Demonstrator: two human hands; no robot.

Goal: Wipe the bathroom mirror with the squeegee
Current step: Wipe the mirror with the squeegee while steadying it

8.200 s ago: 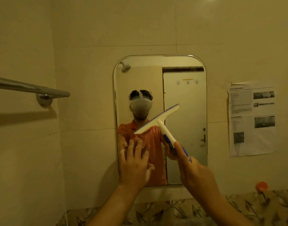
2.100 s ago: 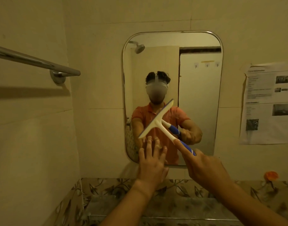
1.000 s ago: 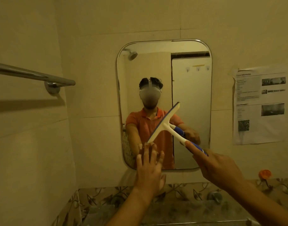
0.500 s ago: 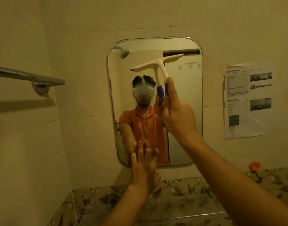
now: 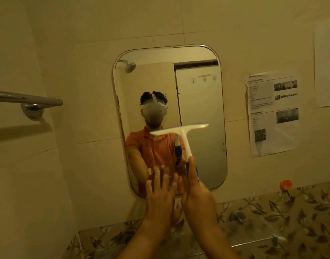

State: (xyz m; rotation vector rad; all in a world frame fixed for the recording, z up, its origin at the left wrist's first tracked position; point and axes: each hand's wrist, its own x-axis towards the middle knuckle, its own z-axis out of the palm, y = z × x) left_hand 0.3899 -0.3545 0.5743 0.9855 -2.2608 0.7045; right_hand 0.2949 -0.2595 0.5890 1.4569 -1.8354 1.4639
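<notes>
Right hand (image 5: 196,195) grips squeegee (image 5: 182,135); left hand (image 5: 160,195) fingers splayed (flat on mirror (image 5: 201,101)).

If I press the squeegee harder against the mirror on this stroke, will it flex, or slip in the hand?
The squeegee looks like moulded white plastic with a thin neck, so the head would probably flex slightly. The right hand wraps its blue handle, with one finger extended along the neck, so slipping seems unlikely. It is probably light. The left hand lies flat on the mirror.
</notes>
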